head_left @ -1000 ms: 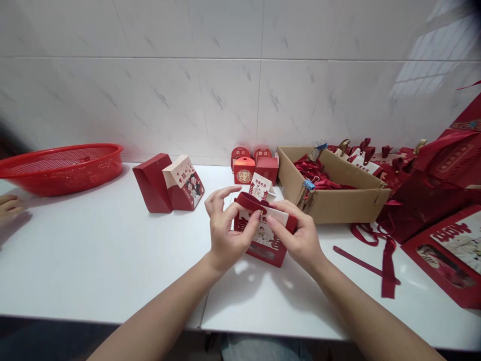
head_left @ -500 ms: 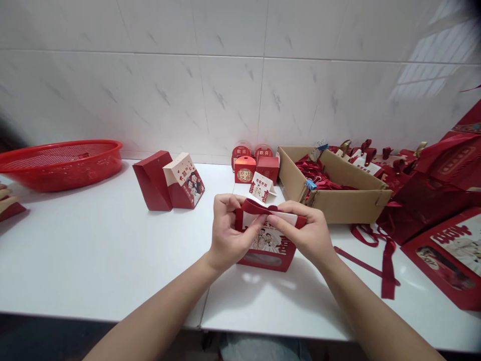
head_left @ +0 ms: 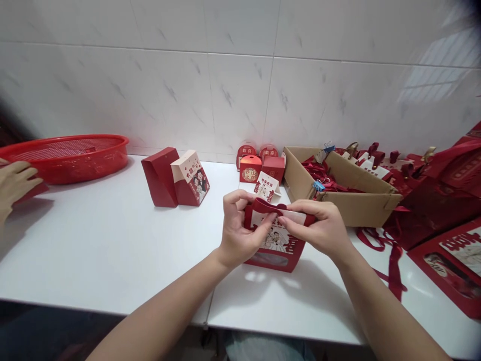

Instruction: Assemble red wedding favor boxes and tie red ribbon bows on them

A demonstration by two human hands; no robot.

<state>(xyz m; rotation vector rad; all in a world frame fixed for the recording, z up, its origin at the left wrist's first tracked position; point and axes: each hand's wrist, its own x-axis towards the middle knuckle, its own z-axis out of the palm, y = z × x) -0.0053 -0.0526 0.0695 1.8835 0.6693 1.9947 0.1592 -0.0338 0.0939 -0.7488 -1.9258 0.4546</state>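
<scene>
A red gift box (head_left: 276, 260) with a white illustrated panel and a clear oval window stands upright on the white table in front of me. A dark red ribbon (head_left: 265, 205) runs in a loop across its top. My left hand (head_left: 240, 233) is closed on the ribbon's left side, thumb pressed near the middle. My right hand (head_left: 319, 225) pinches the ribbon from the right, its thumb beside the left one. The fingers behind the box top are partly hidden.
Behind stand several small red boxes (head_left: 250, 169) and a cardboard box (head_left: 353, 208) of red ribbons. Two red boxes (head_left: 160, 178) stand left of centre. Further left are a red plastic basket (head_left: 86, 168) and another person's hand (head_left: 17, 180). Bigger red boxes (head_left: 447, 265) fill the right side.
My view has shifted slightly, so things sit further right. Both hands keep their hold on the ribbon with little visible movement. Another person's hand has come further into view at the left.
</scene>
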